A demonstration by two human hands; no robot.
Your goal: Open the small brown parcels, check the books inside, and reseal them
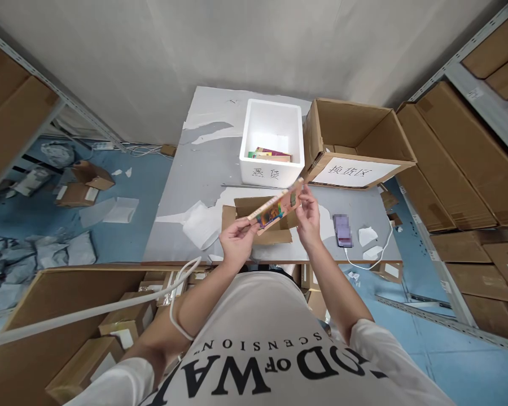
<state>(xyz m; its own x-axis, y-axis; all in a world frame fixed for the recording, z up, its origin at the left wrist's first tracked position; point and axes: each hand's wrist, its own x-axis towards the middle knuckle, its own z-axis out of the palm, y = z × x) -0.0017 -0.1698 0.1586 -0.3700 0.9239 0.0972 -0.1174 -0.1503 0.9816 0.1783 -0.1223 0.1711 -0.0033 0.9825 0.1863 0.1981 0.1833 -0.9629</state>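
Note:
Between my two hands is a long, thin printed box (275,210), orange-pink with a colourful picture on its face. My left hand (239,241) is closed on its lower left end. At the upper right end, my right hand (308,219) grips it with thumb and fingers. The box tilts up to the right. Below it, an opened small cardboard box (275,237) sits on the table with its flaps spread. Behind stands a white foam box (272,177) with several colourful flat packages (271,156) lying in it.
A large open carton (359,146) with a handwritten label stands right of the foam box. On the grey table (173,192) lie a phone (342,230) with a white cable and paper scraps (367,235). A big carton of parcels (122,321) is at lower left. Shelves flank both sides.

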